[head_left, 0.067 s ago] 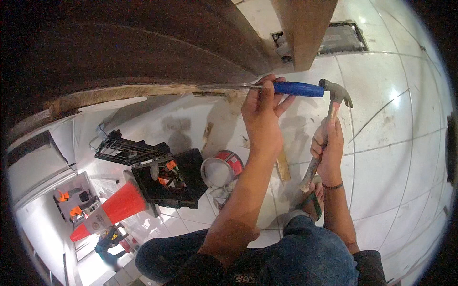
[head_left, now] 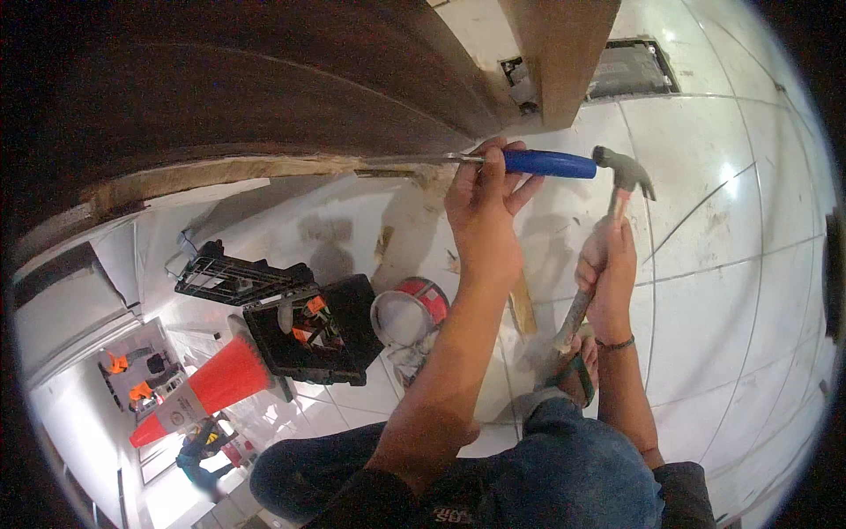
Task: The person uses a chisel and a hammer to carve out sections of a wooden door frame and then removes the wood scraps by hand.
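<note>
My left hand (head_left: 483, 203) is closed around a blue-handled chisel (head_left: 551, 164), near where the handle meets the metal. The chisel lies sideways, its thin blade running left along the raw, rough edge of a dark brown wooden door (head_left: 291, 97). Where the blade's tip ends is hard to make out. Closed on the shaft of a claw hammer (head_left: 627, 173) is my right hand (head_left: 610, 264). The hammer's striking face is right at the butt of the blue handle, at most a sliver apart, with its claw pointing right.
An upright wooden post (head_left: 564, 62) stands beyond the chisel, near a dark floor recess (head_left: 630, 69). At left are an open black toolbox (head_left: 352, 326), a red-and-white bucket (head_left: 404, 316) and an orange traffic cone (head_left: 229, 375). Wood strips (head_left: 523, 304) lie on white tiles.
The hammer head has shifted very slightly right, off the end of the chisel's handle. My left hand and the chisel are almost unmoved.
</note>
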`<state>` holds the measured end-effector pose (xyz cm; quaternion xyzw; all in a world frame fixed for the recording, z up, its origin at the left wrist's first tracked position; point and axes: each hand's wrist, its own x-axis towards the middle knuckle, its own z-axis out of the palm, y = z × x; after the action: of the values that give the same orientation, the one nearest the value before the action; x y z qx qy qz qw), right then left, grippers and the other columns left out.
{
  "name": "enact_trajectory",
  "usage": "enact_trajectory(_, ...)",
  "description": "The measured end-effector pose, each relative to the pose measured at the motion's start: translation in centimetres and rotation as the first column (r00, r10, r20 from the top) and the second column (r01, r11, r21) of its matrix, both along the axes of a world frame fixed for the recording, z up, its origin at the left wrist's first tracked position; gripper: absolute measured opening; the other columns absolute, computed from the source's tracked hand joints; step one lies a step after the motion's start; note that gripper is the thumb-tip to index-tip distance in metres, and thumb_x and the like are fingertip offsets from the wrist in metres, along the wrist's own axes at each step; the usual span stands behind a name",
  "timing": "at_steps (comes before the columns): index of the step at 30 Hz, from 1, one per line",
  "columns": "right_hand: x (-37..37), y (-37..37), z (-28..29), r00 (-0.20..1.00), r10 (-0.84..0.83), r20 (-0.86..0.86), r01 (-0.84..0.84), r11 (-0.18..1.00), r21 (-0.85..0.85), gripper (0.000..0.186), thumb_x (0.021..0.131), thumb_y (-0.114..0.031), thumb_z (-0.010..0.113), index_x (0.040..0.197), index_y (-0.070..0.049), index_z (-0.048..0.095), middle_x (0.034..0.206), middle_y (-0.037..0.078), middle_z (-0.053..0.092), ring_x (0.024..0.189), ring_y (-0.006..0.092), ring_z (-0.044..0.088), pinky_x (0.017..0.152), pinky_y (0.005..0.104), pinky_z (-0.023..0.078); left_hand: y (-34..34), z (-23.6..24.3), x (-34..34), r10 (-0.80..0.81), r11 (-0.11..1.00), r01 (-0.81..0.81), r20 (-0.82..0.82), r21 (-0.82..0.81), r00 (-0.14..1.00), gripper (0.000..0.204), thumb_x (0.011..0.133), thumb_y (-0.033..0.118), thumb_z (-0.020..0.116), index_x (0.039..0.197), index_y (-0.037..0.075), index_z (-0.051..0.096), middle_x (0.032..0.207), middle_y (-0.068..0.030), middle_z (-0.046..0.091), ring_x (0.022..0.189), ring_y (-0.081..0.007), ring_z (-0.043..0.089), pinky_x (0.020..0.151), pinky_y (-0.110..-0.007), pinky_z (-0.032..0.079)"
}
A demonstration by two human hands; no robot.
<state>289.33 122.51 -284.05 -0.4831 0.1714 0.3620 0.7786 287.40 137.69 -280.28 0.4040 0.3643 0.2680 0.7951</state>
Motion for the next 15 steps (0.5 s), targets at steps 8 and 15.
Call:
enact_trajectory(8,0.3,-0.8,0.6,0.998,0.048,-0.038,-0.052,0.994,-0.098,0.024,0.101,-0.039,0.046,0.1,-0.015,0.047,0.063,-0.007,0.035,0.046,0.0029,0.031,0.04,0.0186,0.023,0.0,-0.1,0.6,-0.009,1.0,0.009,0.0,0.001,1.0,0.035,0.097,0.026,0.059,0.117,-0.002,0.055,0.109,-0.0134,0.062,0.1,-0.0236,0.062,0.09,-0.042,0.056)
enact_trajectory(15,1.3,-0.2,-0.5,0.998,0.011,0.062,-0.006,0.996,-0.088,0.027,0.101,-0.042,0.046,0.092,-0.016,0.044,0.064,-0.006,0.037,0.047,0.0028,0.032,0.039,0.0189,0.026,0.7,-0.3,0.8,-0.013,1.0,0.013,-0.01,0.016,1.0,0.036,0.098,0.028,0.057,0.116,-0.003,0.055,0.113,-0.0129,0.061,0.103,-0.0204,0.062,0.09,-0.036,0.056)
